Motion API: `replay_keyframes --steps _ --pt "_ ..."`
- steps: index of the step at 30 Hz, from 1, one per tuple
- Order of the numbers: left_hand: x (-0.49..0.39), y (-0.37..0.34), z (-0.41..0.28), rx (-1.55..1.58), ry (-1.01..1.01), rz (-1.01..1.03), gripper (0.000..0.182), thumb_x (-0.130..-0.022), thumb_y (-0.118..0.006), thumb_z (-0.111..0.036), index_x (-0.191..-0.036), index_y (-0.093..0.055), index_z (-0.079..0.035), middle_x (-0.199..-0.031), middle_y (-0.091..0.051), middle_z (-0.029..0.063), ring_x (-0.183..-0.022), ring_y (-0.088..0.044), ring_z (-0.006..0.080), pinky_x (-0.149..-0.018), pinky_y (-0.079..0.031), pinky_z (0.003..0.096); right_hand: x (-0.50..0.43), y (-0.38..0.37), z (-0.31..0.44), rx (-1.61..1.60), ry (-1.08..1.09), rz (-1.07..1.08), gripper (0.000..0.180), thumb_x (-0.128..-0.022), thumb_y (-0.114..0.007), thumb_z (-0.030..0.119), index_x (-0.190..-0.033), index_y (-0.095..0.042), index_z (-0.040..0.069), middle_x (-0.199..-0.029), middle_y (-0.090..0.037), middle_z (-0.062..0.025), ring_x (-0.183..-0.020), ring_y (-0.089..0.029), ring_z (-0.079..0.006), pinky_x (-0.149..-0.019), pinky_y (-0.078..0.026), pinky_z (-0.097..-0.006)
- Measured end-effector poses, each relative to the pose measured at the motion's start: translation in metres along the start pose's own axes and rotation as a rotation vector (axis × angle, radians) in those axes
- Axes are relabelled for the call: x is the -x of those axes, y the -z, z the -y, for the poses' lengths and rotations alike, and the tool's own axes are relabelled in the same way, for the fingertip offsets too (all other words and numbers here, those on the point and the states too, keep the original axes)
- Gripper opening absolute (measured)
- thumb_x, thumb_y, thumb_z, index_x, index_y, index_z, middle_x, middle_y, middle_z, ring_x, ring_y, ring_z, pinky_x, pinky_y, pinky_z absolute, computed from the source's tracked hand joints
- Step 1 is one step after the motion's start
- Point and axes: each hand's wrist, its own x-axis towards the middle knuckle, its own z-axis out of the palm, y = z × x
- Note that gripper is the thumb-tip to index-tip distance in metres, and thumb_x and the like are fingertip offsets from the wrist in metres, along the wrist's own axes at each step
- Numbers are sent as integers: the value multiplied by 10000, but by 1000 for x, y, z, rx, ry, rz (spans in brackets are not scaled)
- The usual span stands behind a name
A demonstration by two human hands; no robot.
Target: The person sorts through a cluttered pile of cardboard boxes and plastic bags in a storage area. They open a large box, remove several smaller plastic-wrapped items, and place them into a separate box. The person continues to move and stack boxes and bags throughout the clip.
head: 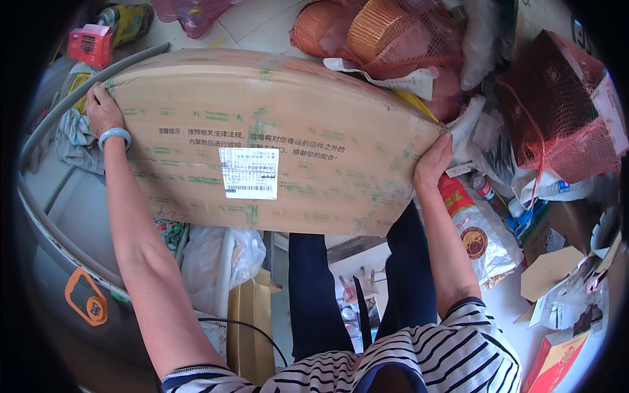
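Note:
A large cardboard box [314, 196], taped and printed with green marks and dark writing, spans the view in front of me. A white printed label [249, 189] is stuck on its near face. My left hand [104, 113], with a pale bangle on the wrist [115, 137], grips the box's left edge near the upper corner. At the right edge, my right hand [435, 162] holds the box near its upper right corner. Some fingertips of both hands are hidden. The box is held above my knees, hiding part of the floor.
Red mesh bags [560, 113] lie at the right, with orange-gold rolls [376, 32] in netting beyond the box. A printed plastic sack [484, 231] and open carton [550, 275] stand right. A large round vessel's rim [73, 255] curves at left, beside a plastic bag [211, 265].

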Motion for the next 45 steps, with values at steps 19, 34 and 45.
replay_keyframes --steps 19,34,45 --pt "194 -9 -263 -82 -225 261 502 -893 -524 -367 -1360 -499 -184 -1492 -364 71 -1410 -249 332 -1099 -119 636 1 8 1 103 14 25 525 -1029 -295 370 -1152 -537 -78 -1089 -596 -265 -1015 -551 -371 -918 -400 -411" --pt "419 84 -296 453 604 256 352 -967 -460 -176 -1263 -488 13 -1365 -400 232 -1284 -379 363 -1076 -287 432 -9 16 -11 -94 -67 248 527 -1030 -253 349 -1287 -476 -53 -1245 -531 -193 -1181 -492 -300 -1029 -353 -389" --pt "531 45 -256 1248 1950 -162 318 -969 -480 -346 -1133 -537 -80 -1080 -603 56 -1004 -593 221 -886 -486 381 -25 20 -24 -1146 -466 726 718 -980 -254 601 -1430 -337 48 -1404 -426 -122 -1295 -410 -261 -1109 -311 -405"
